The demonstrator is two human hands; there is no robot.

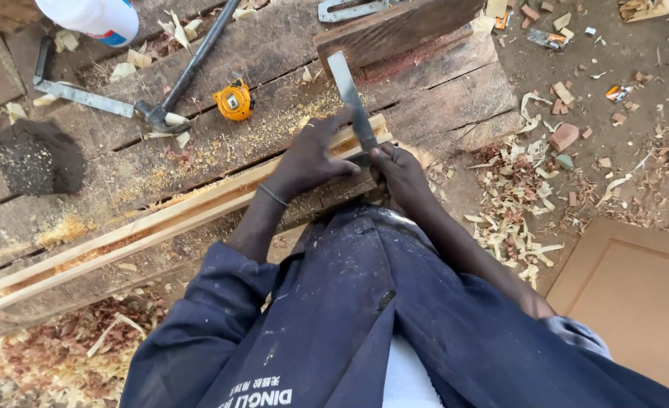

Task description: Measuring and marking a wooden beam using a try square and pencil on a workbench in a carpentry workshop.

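Note:
A long pale wooden strip [160,219] lies slantwise along the near edge of a rough plank workbench [440,98]. My left hand [308,155] presses down on the strip near its right end, fingers spread over it. A flat metal blade of a try square [349,94] lies across the strip, pointing away from me. My right hand [398,170] grips the blade's near end just past the strip's edge. Sawdust covers the bench around both hands.
A yellow tape measure [234,100] and a claw hammer [179,79] lie on the bench at the back left, with a white plastic bottle [92,17] beyond. Wood shavings [512,204] litter the dirt floor at right. A brown panel [636,295] lies at the lower right.

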